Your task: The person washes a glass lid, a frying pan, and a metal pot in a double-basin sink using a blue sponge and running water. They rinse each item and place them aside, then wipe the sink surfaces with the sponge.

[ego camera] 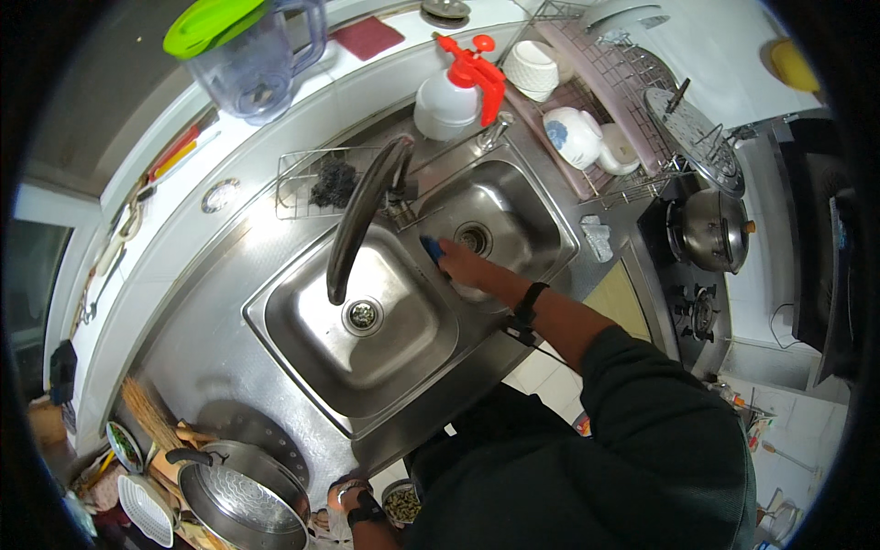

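Note:
My right hand (pixel 462 262) grips a small blue scrubber or sponge (pixel 432 247), mostly covered by the fingers. It is over the divider between the two basins of a stainless steel sink, beside the smaller basin (pixel 526 206) and its drain. The larger basin (pixel 405 344) lies to the left, with bits in its drain strainer (pixel 362 315). A dark, curved faucet spout (pixel 364 220) reaches over this basin. My left hand (pixel 348 492) is low in the view, at the counter's front edge near a steel pan (pixel 244 498); its fingers are too unclear to read.
Behind the sink stand a wire basket with a dark steel-wool scrubber (pixel 333 183) and a white spray bottle (pixel 447 103) with red pump. A dish rack (pixel 584 103) holds bowls at right, near a pot (pixel 715 230) on the stove. A green-lidded pitcher (pixel 254 75) is on the ledge.

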`<state>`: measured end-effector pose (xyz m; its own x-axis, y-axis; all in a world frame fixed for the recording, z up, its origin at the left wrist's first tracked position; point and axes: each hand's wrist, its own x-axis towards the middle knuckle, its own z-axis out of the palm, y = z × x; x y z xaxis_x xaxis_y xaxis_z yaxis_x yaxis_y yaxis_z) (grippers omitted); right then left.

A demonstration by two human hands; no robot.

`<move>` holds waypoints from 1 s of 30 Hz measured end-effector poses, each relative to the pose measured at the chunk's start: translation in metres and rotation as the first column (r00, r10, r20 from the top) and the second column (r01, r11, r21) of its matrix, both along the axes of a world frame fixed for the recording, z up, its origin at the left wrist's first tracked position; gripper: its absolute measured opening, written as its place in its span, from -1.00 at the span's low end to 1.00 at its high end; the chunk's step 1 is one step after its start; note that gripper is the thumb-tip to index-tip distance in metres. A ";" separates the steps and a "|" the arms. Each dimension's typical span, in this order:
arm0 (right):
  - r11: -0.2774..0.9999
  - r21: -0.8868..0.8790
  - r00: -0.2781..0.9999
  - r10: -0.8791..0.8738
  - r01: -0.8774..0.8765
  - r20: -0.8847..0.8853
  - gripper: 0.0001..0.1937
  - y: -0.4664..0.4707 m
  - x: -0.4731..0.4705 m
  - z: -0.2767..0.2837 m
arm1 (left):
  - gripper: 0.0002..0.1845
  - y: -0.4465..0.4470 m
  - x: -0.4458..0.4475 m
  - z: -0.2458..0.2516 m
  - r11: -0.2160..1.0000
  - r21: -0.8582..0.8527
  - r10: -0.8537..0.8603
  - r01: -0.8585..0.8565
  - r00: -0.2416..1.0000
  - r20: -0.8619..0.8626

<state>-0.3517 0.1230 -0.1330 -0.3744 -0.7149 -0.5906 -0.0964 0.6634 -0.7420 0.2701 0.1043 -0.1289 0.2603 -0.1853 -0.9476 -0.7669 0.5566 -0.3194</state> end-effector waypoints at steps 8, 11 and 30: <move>0.486 0.297 0.475 0.873 -0.822 -0.113 -0.55 0.057 -0.052 0.017 | -0.26 -0.009 -0.026 0.023 0.998 0.062 -0.026 0.024 0.999 0.033; 0.430 0.543 0.095 0.838 -0.721 -0.538 -0.75 0.015 -0.081 0.029 | -0.30 -0.008 -0.035 0.032 0.999 0.048 0.003 -0.007 0.997 0.072; 0.514 0.557 0.625 0.781 -0.652 0.010 -0.62 0.076 -0.093 0.008 | -0.46 0.001 -0.003 0.004 0.998 -0.057 -0.011 0.013 0.999 0.037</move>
<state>-0.4447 0.1993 -0.1247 -0.0212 -0.4508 -0.8924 -0.8116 0.5290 -0.2480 0.2675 0.1053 -0.1247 0.2924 -0.2424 -0.9251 -0.7474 0.5456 -0.3792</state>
